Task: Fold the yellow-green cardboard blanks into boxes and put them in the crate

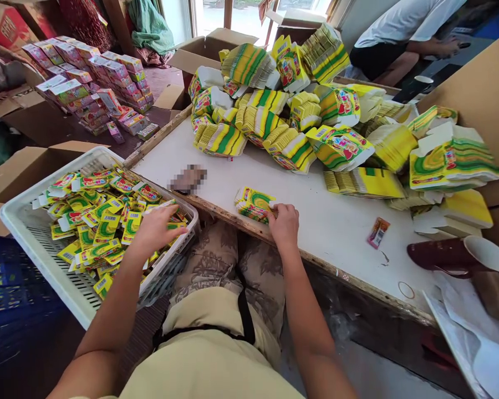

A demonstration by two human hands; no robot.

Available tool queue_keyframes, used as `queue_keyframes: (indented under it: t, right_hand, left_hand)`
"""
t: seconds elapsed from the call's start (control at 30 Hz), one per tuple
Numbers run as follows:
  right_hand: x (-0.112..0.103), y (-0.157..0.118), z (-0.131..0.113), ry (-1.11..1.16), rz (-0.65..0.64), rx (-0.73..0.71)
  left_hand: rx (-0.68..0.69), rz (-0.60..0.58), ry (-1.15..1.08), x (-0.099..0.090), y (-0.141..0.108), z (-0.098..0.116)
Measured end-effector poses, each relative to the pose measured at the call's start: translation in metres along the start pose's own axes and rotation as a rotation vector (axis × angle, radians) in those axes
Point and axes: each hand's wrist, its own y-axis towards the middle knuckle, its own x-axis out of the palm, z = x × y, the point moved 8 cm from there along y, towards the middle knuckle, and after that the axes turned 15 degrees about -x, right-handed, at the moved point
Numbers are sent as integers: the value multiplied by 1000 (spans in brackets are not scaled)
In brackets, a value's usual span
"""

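Note:
My left hand [160, 226] is over the right side of a white plastic basket [14, 213], its fingers stretched out and apart. Just beyond those fingers a small carton's white flap shows; I cannot tell whether they touch it. Many small yellow-green folded cartons [108, 226] lie jumbled in the basket. At the table's near edge, my right hand [285, 221] has its fingers curled onto the right end of a short stack of flat yellow-green cartons [253, 204]. The thumb and fingertips partly cover that end.
Bundles of flat cartons [266, 119] are heaped along the back of the white table [316, 213]. A maroon mug [438, 256] lies on its side at right, near a small wrapped packet [378, 233]. Pink boxes [116, 80] are stacked on the floor. Another person [403, 33] crouches at back right.

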Motion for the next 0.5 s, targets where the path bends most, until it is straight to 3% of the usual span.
queue_keyframes:
  t: [0.2, 0.37, 0.43, 0.5]
  right_hand:
    - [-6, 8, -5, -18, -21, -7]
    - [-26, 1, -23, 224, 72, 59]
    - [-25, -12, -44, 424, 67, 71]
    - [-12, -29, -76, 622, -34, 44]
  left_hand:
    - [234, -233, -306, 42, -17, 77]
    - [232, -426, -598, 68, -28, 103]
    - [181, -476, -824, 75, -29, 110]
    - [148, -451, -1106, 72, -28, 118]
